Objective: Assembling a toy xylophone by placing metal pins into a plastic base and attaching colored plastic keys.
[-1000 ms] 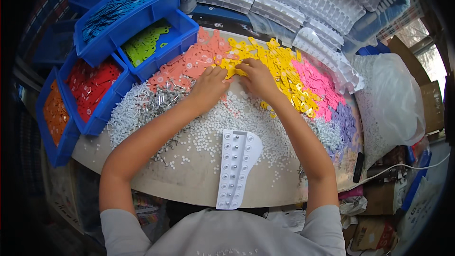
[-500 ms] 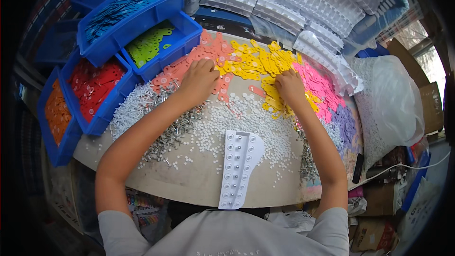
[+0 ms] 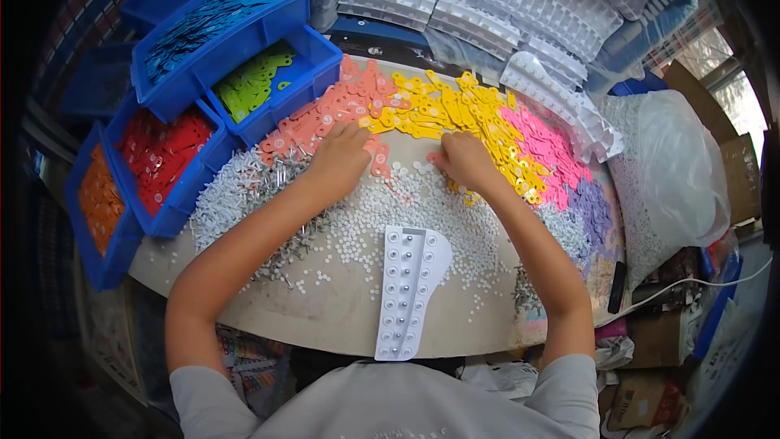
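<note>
A coral strip is showing just left of the nearer, curled right hand, while the curled left hand is resting at the coral pile, both grips unclear.

Both arms reach forward from the lower edge, elbows bent and flared outward. Left forearm slants inward to the right; left hand back up, fingers bent downward, fingertips hidden. Right forearm slants inward to the left; right hand back up, fingers curled, grip unclear. Hands level, apart. Forearms bare; sleeves short, grey.
</note>
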